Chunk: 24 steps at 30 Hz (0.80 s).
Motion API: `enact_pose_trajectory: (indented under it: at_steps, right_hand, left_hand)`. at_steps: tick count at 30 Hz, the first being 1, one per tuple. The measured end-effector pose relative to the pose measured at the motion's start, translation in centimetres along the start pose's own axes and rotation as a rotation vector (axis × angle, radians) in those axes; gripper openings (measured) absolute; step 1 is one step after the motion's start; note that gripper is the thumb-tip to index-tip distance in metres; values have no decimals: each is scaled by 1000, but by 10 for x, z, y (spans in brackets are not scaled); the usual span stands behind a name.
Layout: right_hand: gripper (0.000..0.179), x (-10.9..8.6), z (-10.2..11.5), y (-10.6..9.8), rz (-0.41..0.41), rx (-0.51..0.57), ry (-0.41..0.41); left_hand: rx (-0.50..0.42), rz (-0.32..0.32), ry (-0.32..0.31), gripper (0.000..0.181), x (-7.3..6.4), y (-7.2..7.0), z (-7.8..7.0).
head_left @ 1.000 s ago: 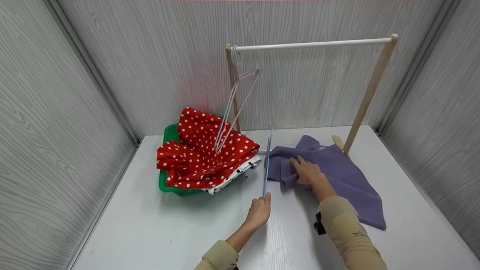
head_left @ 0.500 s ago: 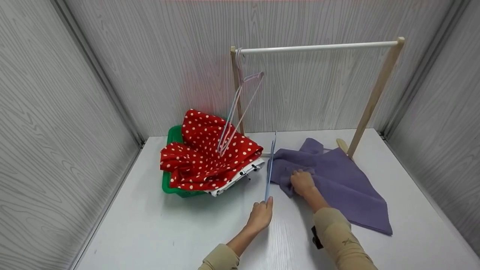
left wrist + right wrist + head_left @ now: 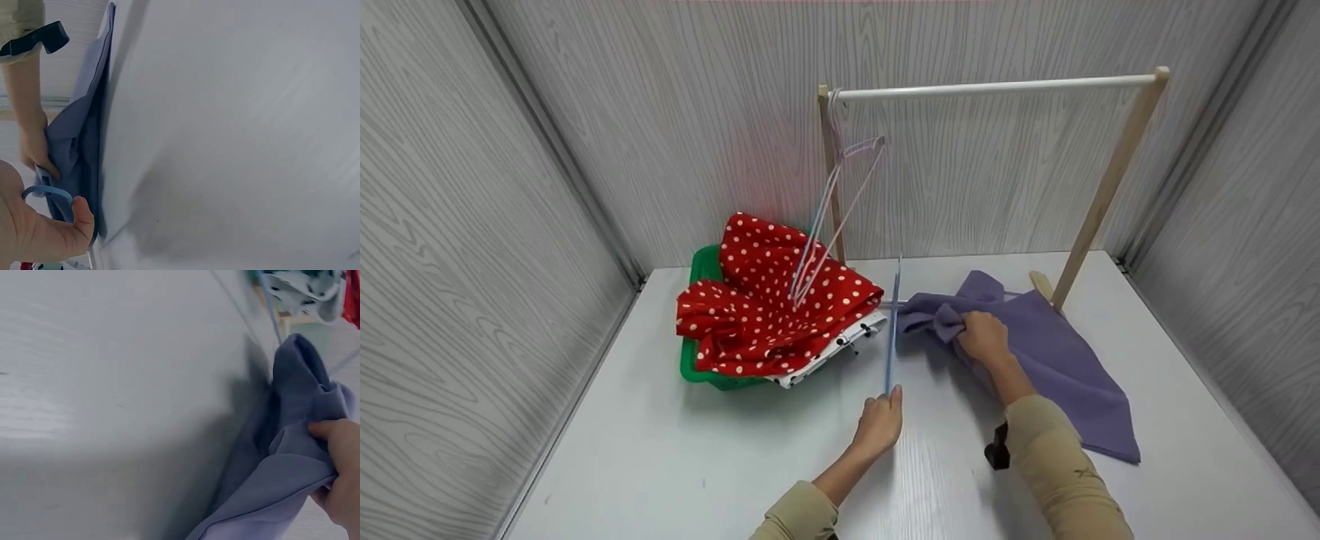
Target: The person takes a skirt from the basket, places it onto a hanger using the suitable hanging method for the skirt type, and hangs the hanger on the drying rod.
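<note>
My left hand grips one end of a thin blue clothes hanger, seen edge-on in the head view. In the left wrist view the curved blue hanger end shows between thumb and fingers. To the right, my right hand pinches a bunched part of a purple cloth garment, lifted off the table. The right wrist view shows the thumb pressed on the gathered purple fabric. The rest of the garment lies spread toward the right, its far side by the rack's foot.
A green basket at the left holds a red polka-dot cloth and a white cloth with black spots. Behind stands a rack with a white rail; pink and blue hangers hang at its left end, before the back wall.
My right hand has gone from lying on the purple garment to gripping it, lifting a bunched fold up and back. The left hand still holds the blue hanger in about the same place.
</note>
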State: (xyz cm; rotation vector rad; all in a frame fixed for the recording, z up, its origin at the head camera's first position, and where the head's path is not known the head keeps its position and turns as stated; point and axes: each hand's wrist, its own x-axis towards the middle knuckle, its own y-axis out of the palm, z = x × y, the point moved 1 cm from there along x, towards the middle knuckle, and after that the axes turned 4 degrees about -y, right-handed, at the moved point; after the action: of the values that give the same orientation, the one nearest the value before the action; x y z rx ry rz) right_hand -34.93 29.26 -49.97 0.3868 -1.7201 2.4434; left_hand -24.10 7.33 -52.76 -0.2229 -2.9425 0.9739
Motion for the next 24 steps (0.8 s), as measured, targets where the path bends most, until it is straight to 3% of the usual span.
enact_pose_trajectory:
  at_steps: [6, 12, 15, 17, 21, 24]
  right_hand:
    - [19, 4, -3, -20, -126, 164, 199]
    - [9, 1, 15, -8, -186, 237, 253]
    - [8, -2, 25, 5, -187, 298, 177]
    - [7, -5, 30, 14, -146, 359, 67]
    - [23, -11, 32, 26, -54, 443, -165]
    - [22, -16, 30, 31, -40, 464, -224]
  left_hand:
    - [2, 12, -5, 54, 2, 4, -6]
    - [3, 6, 18, 54, 7, 14, -13]
    - [9, -2, 32, 54, 9, 18, -16]
    - [13, 0, 41, 54, 9, 19, -16]
    - [30, -13, 50, 51, 10, 21, -15]
    - [32, -9, 27, 44, 11, 21, -15]
